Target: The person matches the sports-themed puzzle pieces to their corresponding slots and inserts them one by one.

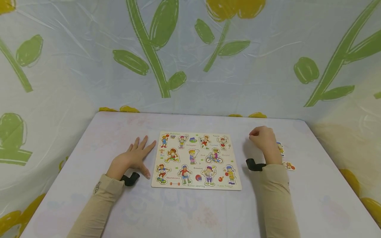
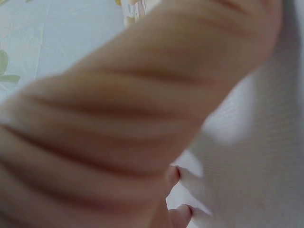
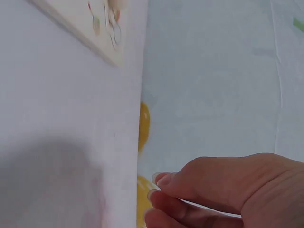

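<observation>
A wooden peg puzzle board (image 1: 196, 193) with cartoon sports figures lies flat on the table; round knobs show on several of its pieces. My left hand (image 1: 132, 160) rests on the table just left of the board, fingers spread and thumb close to its edge. Off the board's right side is my right hand (image 1: 263, 140), fingers curled and thumb tip near the index tip. In the right wrist view nothing shows between the right fingertips (image 3: 164, 179). Two loose puzzle pieces lie right of that wrist: a blue-capped figure (image 1: 280, 148), partly hidden, and a smaller-looking one (image 1: 288, 166).
A pale cloth with faint prints covers the table (image 1: 178, 218). Behind it hangs a flower-patterned sheet (image 1: 238, 89), which also closes off both sides. A black wrist strap mount (image 1: 254, 164) juts from the right wrist, and another (image 1: 131, 179) from the left.
</observation>
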Tool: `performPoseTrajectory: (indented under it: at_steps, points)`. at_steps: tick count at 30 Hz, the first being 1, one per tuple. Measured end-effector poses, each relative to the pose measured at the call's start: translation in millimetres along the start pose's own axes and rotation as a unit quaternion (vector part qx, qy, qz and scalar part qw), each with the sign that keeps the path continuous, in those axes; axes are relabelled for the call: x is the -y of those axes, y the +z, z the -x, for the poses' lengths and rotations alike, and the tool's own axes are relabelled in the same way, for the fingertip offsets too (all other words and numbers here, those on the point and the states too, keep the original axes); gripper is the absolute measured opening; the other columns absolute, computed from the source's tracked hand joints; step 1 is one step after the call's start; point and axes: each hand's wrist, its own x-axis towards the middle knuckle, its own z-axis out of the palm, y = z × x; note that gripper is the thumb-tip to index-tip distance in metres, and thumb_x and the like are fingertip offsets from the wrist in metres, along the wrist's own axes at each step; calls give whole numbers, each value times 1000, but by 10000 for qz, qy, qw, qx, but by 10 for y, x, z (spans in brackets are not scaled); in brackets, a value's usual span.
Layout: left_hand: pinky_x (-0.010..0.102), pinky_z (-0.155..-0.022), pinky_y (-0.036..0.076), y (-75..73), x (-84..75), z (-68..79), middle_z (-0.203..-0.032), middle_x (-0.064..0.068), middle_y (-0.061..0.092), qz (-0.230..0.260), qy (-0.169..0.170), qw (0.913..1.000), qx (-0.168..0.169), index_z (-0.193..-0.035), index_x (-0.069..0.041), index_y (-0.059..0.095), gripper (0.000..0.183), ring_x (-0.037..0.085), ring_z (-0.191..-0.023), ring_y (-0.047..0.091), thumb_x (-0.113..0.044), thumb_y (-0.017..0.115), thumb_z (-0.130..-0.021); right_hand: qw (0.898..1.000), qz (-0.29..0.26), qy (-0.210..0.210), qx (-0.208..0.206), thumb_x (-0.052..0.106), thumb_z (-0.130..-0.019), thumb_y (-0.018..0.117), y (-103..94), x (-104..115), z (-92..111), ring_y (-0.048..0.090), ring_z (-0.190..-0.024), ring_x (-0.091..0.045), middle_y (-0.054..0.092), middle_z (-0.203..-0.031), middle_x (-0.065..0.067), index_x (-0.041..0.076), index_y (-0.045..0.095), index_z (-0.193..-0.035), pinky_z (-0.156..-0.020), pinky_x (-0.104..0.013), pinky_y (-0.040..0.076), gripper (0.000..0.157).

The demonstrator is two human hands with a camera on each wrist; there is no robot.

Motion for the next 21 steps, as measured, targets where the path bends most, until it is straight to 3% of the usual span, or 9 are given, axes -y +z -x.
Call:
performPoseTrajectory:
  at_steps: [9, 13, 17, 21]
  points:
    - [65, -117, 2, -6, -6, 7, -162, 27, -7, -24, -8, 10000, -5, -160, -11, 14, 138, 52, -145, -12, -46, 93, -53, 9991, -231, 304, -193, 12, -89, 58, -242, -304, 106, 59, -92, -38, 66, -105, -28, -9, 71, -103, -74, -48, 51, 27]
    - [65, -117, 3, -10, -11, 11, -162, 27, -7, -42, -6, 10000, -5, -160, -11, 14, 138, 52, -145, -12, -46, 93, -53, 9976, -301, 566, -261, 13, -90, 58, -337, -460, 155, 61, -90, -37, 68, -100, -27, -9, 70, -105, -70, -44, 53, 29]
    - [64, -117, 3, -7, -2, 6, -162, 27, -7, -46, 7, 10000, -4, -160, -11, 14, 138, 52, -145, -12, -46, 93, -53, 9931, -447, 1031, -329, 16, -90, 57, -404, -628, 212, 63, -80, -31, 70, -89, -19, -9, 69, -107, -60, -32, 50, 33]
    - [64, -117, 3, -15, -3, 9, -162, 27, -7, -43, 14, 10000, -9, -160, -11, 14, 138, 52, -145, -12, -46, 93, -53, 9850, -661, 1560, -329, 18, -89, 60, -431, -764, 274, 60, -88, -35, 69, -92, -20, -10, 69, -107, -63, -35, 48, 34]
